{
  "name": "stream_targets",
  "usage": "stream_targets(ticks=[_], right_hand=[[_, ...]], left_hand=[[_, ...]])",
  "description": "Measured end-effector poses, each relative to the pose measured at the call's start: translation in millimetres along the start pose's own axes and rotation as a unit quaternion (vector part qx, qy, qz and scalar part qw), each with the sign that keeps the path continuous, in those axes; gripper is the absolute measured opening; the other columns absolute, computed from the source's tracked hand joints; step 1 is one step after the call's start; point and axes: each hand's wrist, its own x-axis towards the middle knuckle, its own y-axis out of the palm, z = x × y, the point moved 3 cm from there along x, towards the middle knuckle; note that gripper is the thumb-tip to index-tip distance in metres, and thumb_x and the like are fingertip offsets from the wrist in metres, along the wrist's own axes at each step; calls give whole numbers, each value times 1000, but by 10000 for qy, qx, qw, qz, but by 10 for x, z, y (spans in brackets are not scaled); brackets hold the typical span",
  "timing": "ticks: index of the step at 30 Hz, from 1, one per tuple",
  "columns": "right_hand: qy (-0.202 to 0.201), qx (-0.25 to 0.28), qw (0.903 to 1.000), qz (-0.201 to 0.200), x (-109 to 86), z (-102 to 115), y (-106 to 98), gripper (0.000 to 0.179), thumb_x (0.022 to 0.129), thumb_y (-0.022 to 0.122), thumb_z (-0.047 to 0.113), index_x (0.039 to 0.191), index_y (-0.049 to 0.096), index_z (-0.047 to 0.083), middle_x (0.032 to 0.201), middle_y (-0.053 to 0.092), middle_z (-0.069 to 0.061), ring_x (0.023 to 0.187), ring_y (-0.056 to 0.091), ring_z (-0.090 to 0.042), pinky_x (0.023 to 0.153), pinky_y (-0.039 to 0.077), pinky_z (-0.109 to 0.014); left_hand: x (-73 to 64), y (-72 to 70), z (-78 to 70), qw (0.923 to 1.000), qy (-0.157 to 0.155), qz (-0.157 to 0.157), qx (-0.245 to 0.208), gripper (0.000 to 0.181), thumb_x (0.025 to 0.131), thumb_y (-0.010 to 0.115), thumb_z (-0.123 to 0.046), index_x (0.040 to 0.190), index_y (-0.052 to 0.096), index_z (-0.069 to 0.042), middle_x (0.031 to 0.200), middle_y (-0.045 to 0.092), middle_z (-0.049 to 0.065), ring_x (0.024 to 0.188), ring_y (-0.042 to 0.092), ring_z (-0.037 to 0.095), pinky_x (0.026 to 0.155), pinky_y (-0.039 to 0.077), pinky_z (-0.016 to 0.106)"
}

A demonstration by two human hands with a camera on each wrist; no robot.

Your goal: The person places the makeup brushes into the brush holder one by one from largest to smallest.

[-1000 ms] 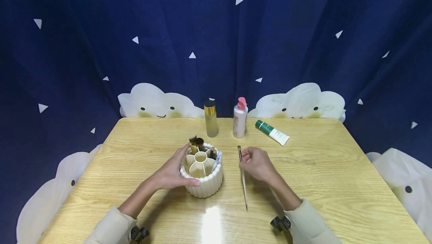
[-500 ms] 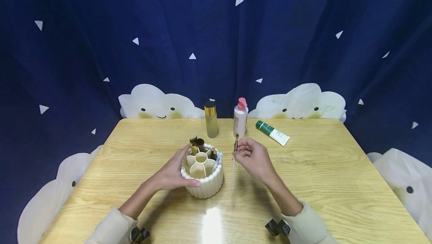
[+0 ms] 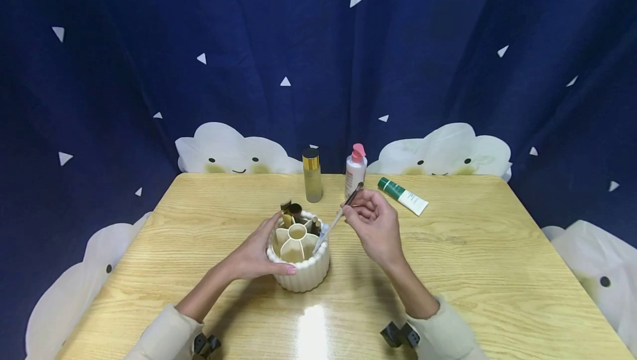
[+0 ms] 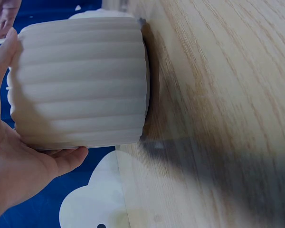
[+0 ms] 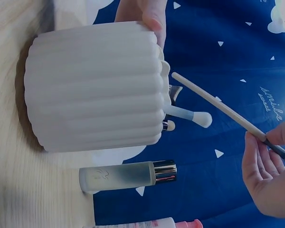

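A cream ribbed makeup brush holder [image 3: 306, 277], with petal-shaped compartments round a central ring, stands on the table. My left hand [image 3: 252, 255] grips its left side, thumb at the front of the rim and fingers round the back. With its thumb and fingers, my right hand [image 3: 375, 227] pinches a slim makeup brush [image 5: 218, 104] near the dark bristle end. The brush slants, bristles up, its pale handle end pointing to the holder's right compartments; the right wrist view shows that end just above the rim. Dark brushes [image 3: 296, 209] and a white-tipped brush [image 5: 202, 118] stand in the holder.
Behind the holder stand a bottle [image 3: 312, 183] with a gold and black cap and a white pump bottle [image 3: 355, 172] with a pink top. A green and white tube [image 3: 402, 196] lies to their right. A dark blue curtain [image 3: 318, 61] hangs past the table's far edge.
My right hand has lifted the makeup brush off the table and carried it up and left, tilting its handle end over the holder. My left hand keeps its grip on the holder.
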Motion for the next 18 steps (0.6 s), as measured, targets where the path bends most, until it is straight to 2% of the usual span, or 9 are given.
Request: stream_targets(ticks=[5,18], right_hand=[[-76,9,9999,72,-32,-4,48,21,85,61,-8,104,54,-8,98,64,-27,79,66,-6,73,58,-20],[-113,-549,9980,306,-135,-128,94,12,85,65,-2,94,58,-4,92,69,-20,80,68,-11,72,58,-21]], left_hand=[[-4,-3,-1,10000,-17,0,-40,129,59,84,-54,153,8,-10,156,19,20,142,23,41,112,23,63],[-2,-8,-5,10000,4,-18,-32,128,59,84,-54,153,9,-9,156,21,19,142,23,41,112,24,63]])
